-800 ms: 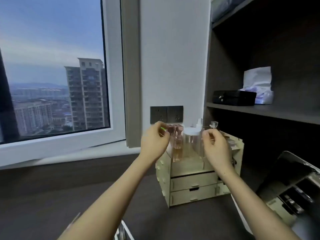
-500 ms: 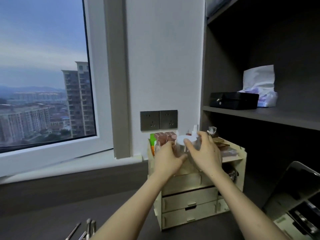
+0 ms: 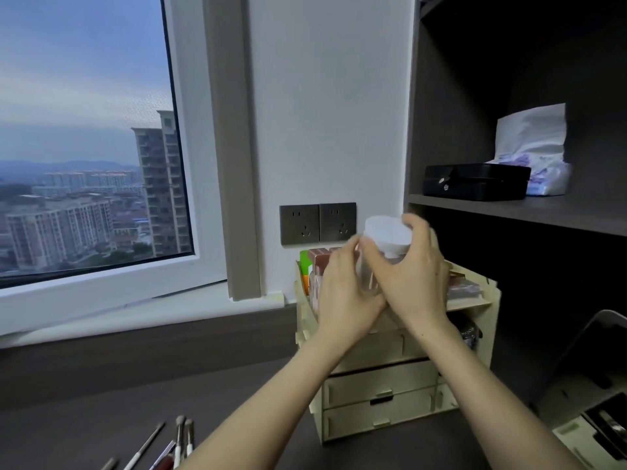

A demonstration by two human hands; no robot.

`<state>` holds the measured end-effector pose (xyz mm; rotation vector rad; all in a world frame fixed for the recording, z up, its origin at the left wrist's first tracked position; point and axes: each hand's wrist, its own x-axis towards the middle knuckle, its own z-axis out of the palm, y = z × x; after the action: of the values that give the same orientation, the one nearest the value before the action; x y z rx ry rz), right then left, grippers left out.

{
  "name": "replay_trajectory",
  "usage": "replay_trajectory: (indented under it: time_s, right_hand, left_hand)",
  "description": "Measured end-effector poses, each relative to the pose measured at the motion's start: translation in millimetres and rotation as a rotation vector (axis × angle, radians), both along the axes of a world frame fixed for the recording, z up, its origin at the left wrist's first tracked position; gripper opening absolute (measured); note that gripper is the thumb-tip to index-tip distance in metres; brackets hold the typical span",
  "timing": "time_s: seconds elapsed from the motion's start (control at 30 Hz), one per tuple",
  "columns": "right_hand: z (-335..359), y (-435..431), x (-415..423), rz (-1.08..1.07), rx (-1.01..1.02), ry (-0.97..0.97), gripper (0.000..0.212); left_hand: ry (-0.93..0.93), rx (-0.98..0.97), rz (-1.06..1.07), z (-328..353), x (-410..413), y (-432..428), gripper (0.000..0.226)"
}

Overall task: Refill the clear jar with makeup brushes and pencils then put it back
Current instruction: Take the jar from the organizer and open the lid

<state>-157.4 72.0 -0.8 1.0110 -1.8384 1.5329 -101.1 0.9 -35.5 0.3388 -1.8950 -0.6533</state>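
The clear jar (image 3: 368,278) with a white lid (image 3: 388,234) is held above the top of the pale wooden organiser (image 3: 380,395). My left hand (image 3: 342,293) wraps its left side and bottom. My right hand (image 3: 410,273) grips its right side, with fingers curled over the lid. Most of the jar's body is hidden by my hands. Several makeup brushes and pencils (image 3: 176,442) lie on the dark desk (image 3: 84,418) at the lower left.
Boxes and bottles (image 3: 314,266) stand in the organiser's top. Wall sockets (image 3: 317,222) sit behind it. A dark shelf (image 3: 509,206) at right carries a black box (image 3: 475,186) and a tissue pack (image 3: 539,154). A window (image 3: 84,130) fills the left; a tilted mirror (image 3: 597,385) stands at lower right.
Both hands closed around the jar in the organiser and lifted it up out of the top compartment. The view has shifted, bringing the brushes on the desk into sight.
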Motion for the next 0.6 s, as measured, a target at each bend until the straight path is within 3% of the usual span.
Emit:
replay_trajectory:
  time_s: [0.13,0.23,0.33,0.5,0.6]
  right_hand:
    - [22.6,34.0,41.8,0.226,0.008,-0.065,0.061]
    - [28.3,54.3,67.8,0.155,0.267,0.052,0.059]
    - [13.5,58.7,96.5,0.153,0.474,0.157,0.056]
    - [-47.3,53.9,144.3,0.28,0.482,0.245,0.049]
    - [-74.0,55.9,168.8,0.431,0.527,0.388,0.046]
  left_hand:
    - [0.159,-0.204,0.052,19.9,42.3,16.1,0.07]
    - [0.047,-0.409,0.149,19.3,90.0,15.0,0.069]
    - [-0.109,-0.469,0.135,-0.1,140.0,13.7,0.069]
    - [-0.284,-0.369,0.107,-42.9,218.3,19.9,0.072]
    - [-0.426,-0.033,-0.072,-61.1,260.3,26.9,0.069]
